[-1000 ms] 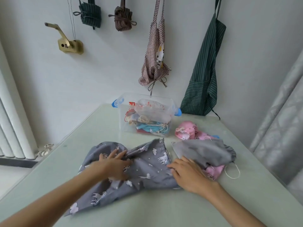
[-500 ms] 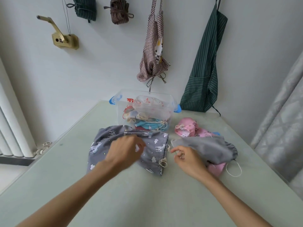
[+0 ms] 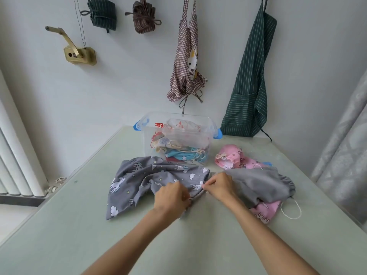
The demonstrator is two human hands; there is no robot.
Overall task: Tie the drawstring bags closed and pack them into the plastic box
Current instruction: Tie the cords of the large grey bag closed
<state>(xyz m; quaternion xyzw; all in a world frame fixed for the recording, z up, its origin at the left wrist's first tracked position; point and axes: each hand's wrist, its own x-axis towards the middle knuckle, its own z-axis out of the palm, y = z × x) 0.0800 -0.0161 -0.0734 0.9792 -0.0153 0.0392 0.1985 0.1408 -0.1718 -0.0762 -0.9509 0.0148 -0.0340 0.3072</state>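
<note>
With the grey printed bag (image 3: 139,181) lying on the desk (image 3: 79,225) near the box (image 3: 176,133), both hands, left (image 3: 171,197) and right (image 3: 220,185), pinch its gathered mouth; draw both cords evenly, keeping 1 hand anchoring the fabric, then knot.

Matt printed cloth bag (image 3: 139,181) — clear glossy plastic box (image 3: 178,133)

Two hanging aprons (image 3: 248,86) — one plastic box (image 3: 176,135) — two hands (image 3: 198,193).
</note>
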